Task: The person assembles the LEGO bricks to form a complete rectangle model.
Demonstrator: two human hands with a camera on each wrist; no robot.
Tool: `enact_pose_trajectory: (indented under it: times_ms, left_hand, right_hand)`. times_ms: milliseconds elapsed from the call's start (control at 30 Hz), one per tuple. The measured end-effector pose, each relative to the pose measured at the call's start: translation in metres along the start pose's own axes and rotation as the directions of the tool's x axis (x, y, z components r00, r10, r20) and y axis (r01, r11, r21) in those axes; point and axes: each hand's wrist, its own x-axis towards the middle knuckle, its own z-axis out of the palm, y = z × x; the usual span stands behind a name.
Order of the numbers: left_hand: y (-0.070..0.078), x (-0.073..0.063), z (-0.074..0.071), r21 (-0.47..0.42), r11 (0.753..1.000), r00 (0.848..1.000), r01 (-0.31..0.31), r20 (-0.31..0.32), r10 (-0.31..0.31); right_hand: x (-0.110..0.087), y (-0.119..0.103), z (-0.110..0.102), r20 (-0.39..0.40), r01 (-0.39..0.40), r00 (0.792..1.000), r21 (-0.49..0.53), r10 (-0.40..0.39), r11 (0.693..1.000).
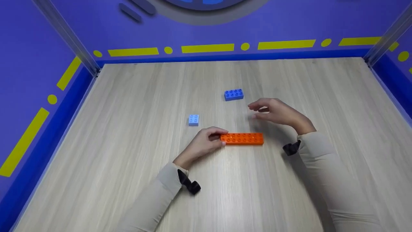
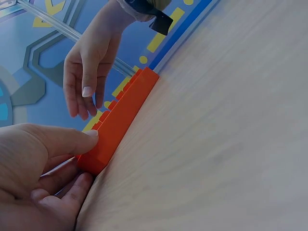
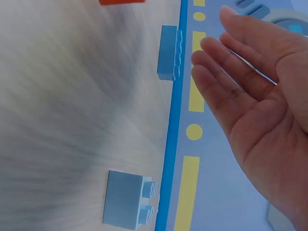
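A long orange toy building brick (image 1: 244, 139) lies on the table with its studs up. My left hand (image 1: 206, 141) pinches its left end between thumb and fingers; the left wrist view shows the thumb on the near side of the brick (image 2: 120, 120). My right hand (image 1: 273, 111) hovers above the table, behind and to the right of the orange brick, its fingers loosely bent and holding nothing. Closest to its fingertips is a blue brick (image 1: 234, 94) with two rows of studs. A small light blue brick (image 1: 193, 120) sits beyond my left hand.
The wood-grain table (image 1: 135, 129) is bordered by a blue back panel (image 1: 206, 35) with yellow marks and a similar panel at the left (image 1: 25, 96). Metal corner posts (image 1: 69, 35) stand at the table's far corners.
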Motion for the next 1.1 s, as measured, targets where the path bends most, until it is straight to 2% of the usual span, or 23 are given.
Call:
enact_pose_trajectory:
  times_ms: [233, 467, 600, 833, 1100]
  left_hand:
    - [-0.002, -0.002, -0.001, -0.009, 1.0, 1.0, 0.002, -0.006, -0.002]
    - [-0.002, 0.0, -0.001, -0.011, 1.0, 1.0, -0.014, 0.007, 0.014]
    - [0.0, 0.001, 0.0, -0.009, 1.0, 1.0, -0.004, 0.003, 0.004]
    - [-0.001, 0.002, 0.001, 0.025, 1.0, 1.0, -0.011, -0.004, 0.011]
    - [0.0, 0.0, -0.001, 0.015, 1.0, 1.0, -0.027, -0.003, 0.027]
  right_hand:
    - [0.011, 0.003, -0.001, -0.073, 0.019, 0.997, -0.031, -0.021, 0.999]
    - [0.026, 0.002, -0.004, -0.123, -0.032, 0.992, -0.053, 0.025, 0.998]
    - [0.034, 0.002, -0.007, -0.114, -0.041, 0.993, -0.073, 0.033, 0.996]
    - [0.049, 0.001, -0.01, -0.082, -0.099, 0.993, -0.101, 0.09, 0.99]
    - [0.065, -0.003, -0.011, -0.04, -0.083, 0.996, -0.166, 0.078, 0.983]
